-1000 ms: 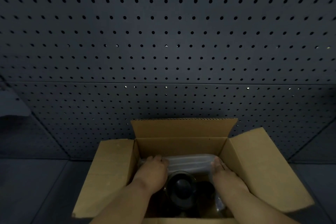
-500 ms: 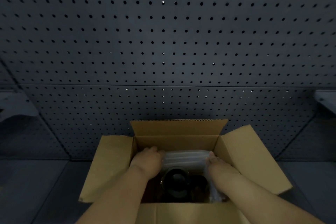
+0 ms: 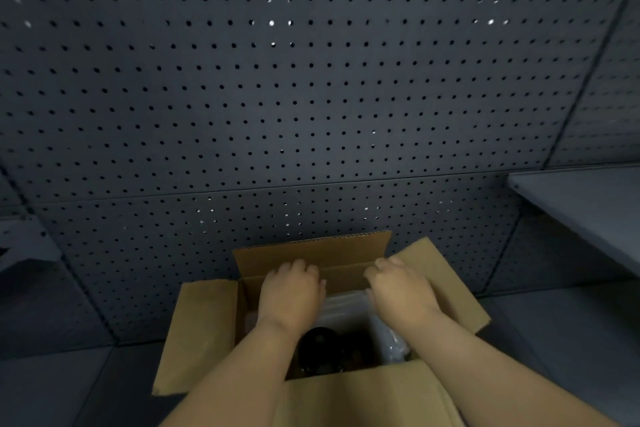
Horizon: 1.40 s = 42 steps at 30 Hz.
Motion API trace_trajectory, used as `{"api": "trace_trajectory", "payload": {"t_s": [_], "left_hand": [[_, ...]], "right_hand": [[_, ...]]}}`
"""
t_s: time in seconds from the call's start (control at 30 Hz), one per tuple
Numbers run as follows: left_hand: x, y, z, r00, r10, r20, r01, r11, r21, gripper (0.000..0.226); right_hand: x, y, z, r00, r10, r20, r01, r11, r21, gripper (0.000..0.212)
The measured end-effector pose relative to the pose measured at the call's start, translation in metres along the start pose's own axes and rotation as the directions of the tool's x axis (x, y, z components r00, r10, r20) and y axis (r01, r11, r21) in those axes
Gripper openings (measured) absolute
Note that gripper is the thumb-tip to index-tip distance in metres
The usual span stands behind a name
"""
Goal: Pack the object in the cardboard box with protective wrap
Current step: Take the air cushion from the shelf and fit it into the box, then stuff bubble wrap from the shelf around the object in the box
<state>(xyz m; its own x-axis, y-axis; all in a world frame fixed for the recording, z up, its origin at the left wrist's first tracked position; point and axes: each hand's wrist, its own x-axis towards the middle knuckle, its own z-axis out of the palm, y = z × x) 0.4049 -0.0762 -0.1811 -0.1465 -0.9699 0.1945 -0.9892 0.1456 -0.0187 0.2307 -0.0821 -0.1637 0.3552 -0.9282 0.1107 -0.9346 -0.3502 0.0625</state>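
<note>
1. A dark pegboard (image 3: 311,97) fills the view from 9 o'clock across 12 to 3 o'clock. A grey shelf (image 3: 585,208) juts in at 3 o'clock.

2. An open cardboard box (image 3: 204,333) sits at 6 o'clock on a dark surface. Its flaps are spread: one toward 9 o'clock, one toward 3 o'clock, one upright at the far side, one nearest the viewer at the bottom edge.

3. Clear wrap (image 3: 346,312) lines the far wall and the 3 o'clock side inside the box. The object (image 3: 318,347), round, dark and glossy, lies low in the box at 6 o'clock, partly hidden by the left forearm. It looks only partly covered.

4. What has changed: a second ago both hands lay deep in the box, pressing the wrap down beside the object. Now they have risen to the far rim, and the view has tilted a little. This suggests the padding is tucked in and the hands are moving on, perhaps to the flaps.

5. The left hand (image 3: 291,291) is at 11 o'clock of the box opening, back facing up, fingers curled at the base of the far flap. Whether they grip the flap or the wrap's edge cannot be told.

6. The right hand (image 3: 398,288) is at 1 o'clock of the opening, back up, fingers curled near where the far flap meets the 3 o'clock flap. Its grip is also hidden.
</note>
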Motion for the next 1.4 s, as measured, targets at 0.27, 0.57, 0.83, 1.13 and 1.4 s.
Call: {"api": "trace_trajectory", "payload": {"t_s": [0.27, 0.57, 0.83, 1.13, 1.4], "left_hand": [[0.006, 0.047, -0.045, 0.989, -0.027, -0.146, 0.029, 1.0, 0.01, 0.041], [-0.017, 0.147, -0.094, 0.971, -0.083, -0.223, 0.086, 0.996, 0.004, 0.042], [-0.049, 0.225, -0.115, 0.951, -0.129, -0.281, 0.135, 0.991, 0.003, 0.041], [-0.065, 0.265, -0.13, 0.948, -0.08, -0.309, 0.087, 0.996, 0.006, 0.041], [-0.069, 0.288, -0.147, 0.943, -0.004, -0.332, 0.002, 1.0, -0.007, 0.043]], "right_hand": [[-0.03, 0.028, -0.036, 0.95, -0.037, -0.311, 0.026, 0.999, -0.037, 0.029], [-0.093, 0.1, -0.079, 0.887, -0.067, -0.458, 0.036, 0.997, -0.074, 0.017], [-0.153, 0.151, -0.096, 0.901, -0.066, -0.429, 0.061, 0.998, -0.025, 0.02], [-0.193, 0.173, -0.11, 0.887, -0.021, -0.462, 0.042, 0.999, 0.034, 0.031], [-0.224, 0.197, -0.129, 0.889, 0.091, -0.449, -0.087, 0.996, 0.029, 0.032]]}}
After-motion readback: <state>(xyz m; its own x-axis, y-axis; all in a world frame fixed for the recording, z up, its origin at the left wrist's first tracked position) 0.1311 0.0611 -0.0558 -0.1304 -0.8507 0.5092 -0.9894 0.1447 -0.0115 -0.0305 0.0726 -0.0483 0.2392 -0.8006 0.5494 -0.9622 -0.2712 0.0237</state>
